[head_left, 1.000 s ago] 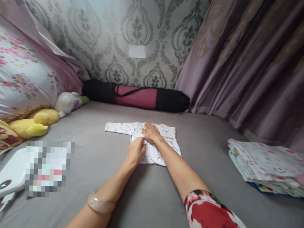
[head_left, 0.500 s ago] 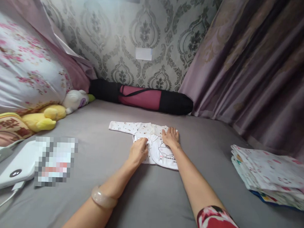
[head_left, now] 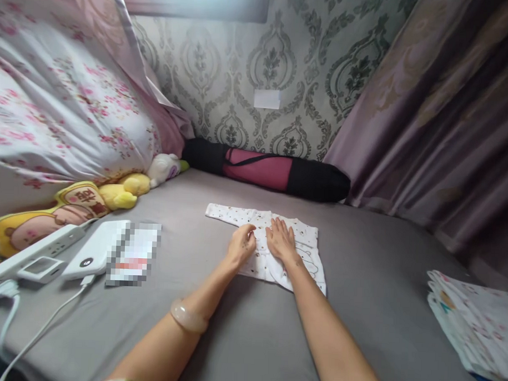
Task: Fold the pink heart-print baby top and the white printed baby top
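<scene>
A small white baby shirt [head_left: 263, 264] with tiny printed dots and a bear drawing lies flat on the grey bed sheet. Its left sleeve stretches out to the side, while no sleeve sticks out at its right. My left hand [head_left: 241, 247] is at the shirt's left side, fingers curled closed on the edge of the cloth; the fingertips are partly hidden. Flat on the upper middle of the shirt rests my right hand [head_left: 281, 241], its fingers extended and holding nothing.
Folded printed cloths [head_left: 478, 326] are stacked at the right. On the left lie a white power bank [head_left: 97, 250] with a cable, a blurred flat item [head_left: 134, 256], a power strip [head_left: 39, 255] and plush toys [head_left: 118, 194]. A black-and-red long bag [head_left: 258, 171] lies along the wall.
My right hand has moved left, from the shirt's right shoulder to its upper middle. My left hand stays at the left edge. The view has shifted, showing more of the left side.
</scene>
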The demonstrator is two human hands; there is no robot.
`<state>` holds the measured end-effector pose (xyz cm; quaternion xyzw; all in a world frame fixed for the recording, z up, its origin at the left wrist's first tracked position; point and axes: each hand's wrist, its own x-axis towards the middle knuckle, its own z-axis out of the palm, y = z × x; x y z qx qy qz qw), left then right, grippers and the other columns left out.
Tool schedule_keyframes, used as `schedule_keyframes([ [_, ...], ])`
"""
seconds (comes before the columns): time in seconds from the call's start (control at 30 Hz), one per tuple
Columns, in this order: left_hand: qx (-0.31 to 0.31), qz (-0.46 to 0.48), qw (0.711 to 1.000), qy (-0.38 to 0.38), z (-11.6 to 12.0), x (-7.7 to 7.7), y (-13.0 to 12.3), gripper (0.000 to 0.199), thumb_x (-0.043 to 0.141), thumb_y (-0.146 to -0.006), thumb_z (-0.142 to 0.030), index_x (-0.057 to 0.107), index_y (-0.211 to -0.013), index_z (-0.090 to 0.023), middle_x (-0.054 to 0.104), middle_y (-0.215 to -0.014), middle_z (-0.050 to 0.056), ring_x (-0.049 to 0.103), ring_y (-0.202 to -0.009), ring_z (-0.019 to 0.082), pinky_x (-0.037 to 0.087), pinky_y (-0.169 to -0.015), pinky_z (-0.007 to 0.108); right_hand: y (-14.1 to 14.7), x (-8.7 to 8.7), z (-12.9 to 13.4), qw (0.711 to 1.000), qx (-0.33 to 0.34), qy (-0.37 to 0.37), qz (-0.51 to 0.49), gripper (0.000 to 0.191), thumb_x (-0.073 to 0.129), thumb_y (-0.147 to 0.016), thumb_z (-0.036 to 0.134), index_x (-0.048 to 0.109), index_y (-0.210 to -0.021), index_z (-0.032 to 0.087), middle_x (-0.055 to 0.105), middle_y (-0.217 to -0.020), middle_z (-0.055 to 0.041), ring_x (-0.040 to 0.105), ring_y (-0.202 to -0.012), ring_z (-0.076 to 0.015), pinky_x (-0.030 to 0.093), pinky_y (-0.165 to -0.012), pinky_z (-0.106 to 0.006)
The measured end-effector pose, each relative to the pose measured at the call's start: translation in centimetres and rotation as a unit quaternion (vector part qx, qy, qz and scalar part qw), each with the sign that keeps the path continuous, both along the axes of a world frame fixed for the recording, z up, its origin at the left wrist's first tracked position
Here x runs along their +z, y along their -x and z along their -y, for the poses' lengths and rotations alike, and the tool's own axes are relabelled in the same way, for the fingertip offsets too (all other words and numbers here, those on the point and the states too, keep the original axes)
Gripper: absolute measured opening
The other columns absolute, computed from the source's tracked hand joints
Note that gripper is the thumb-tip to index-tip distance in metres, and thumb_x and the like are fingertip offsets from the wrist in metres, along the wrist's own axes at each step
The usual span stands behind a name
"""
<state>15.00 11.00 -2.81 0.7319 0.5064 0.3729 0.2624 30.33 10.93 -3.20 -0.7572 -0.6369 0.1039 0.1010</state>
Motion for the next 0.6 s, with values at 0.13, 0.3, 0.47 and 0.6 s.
schedule_keyframes([
  [0.13, 0.137, -0.027, 0.990, 0.033, -3.9, 0.6, 2.9, 0.032, 0.043, -0.085, -0.018, 0.062, -0.109, -0.013, 0.065, -0.112, 0.015, 0.060, -0.106, 0.025, 0.045, -0.094, 0.036, 0.0, -0.6, 0.0, 1.000, -0.003, -0.023, 0.013, 0.059, 0.019, -0.100, 0.040, 0.028, -0.151, 0.013, 0.020, -0.159, -0.0072, 0.013, -0.146, -0.0225, 0.003, -0.118, -0.046],
  [0.3, 0.279, -0.089, 0.953, 0.071, -8.4, 1.0, 7.0, 0.031, 0.051, -0.081, -0.026, 0.059, -0.110, -0.016, 0.059, -0.117, 0.018, 0.054, -0.115, 0.033, 0.041, -0.095, 0.042, -0.2, -0.9, -0.3, 1.000, -0.003, -0.019, 0.014, 0.059, 0.021, -0.099, 0.039, 0.027, -0.151, 0.013, 0.019, -0.159, -0.0073, 0.012, -0.147, -0.0233, 0.003, -0.117, -0.047],
  [0.47, 0.323, -0.113, 0.933, 0.111, -10.8, 1.2, 8.6, 0.028, 0.063, -0.073, -0.033, 0.059, -0.097, -0.017, 0.060, -0.116, 0.021, 0.050, -0.119, 0.040, 0.037, -0.095, 0.050, -0.2, -1.2, -0.6, 1.000, -0.001, -0.028, 0.014, 0.059, 0.021, -0.099, 0.040, 0.028, -0.151, 0.012, 0.020, -0.159, -0.0087, 0.013, -0.146, -0.0248, 0.003, -0.117, -0.048],
  [0.6, 0.303, -0.110, 0.936, 0.142, -11.9, 1.2, 9.0, 0.029, 0.072, -0.062, -0.033, 0.055, -0.080, -0.018, 0.062, -0.111, 0.024, 0.048, -0.119, 0.045, 0.035, -0.094, 0.055, -0.2, -1.0, -0.6, 1.000, 0.001, -0.027, 0.009, 0.059, 0.024, -0.099, 0.040, 0.029, -0.150, 0.012, 0.021, -0.158, -0.0100, 0.014, -0.146, -0.0255, 0.004, -0.117, -0.048],
])
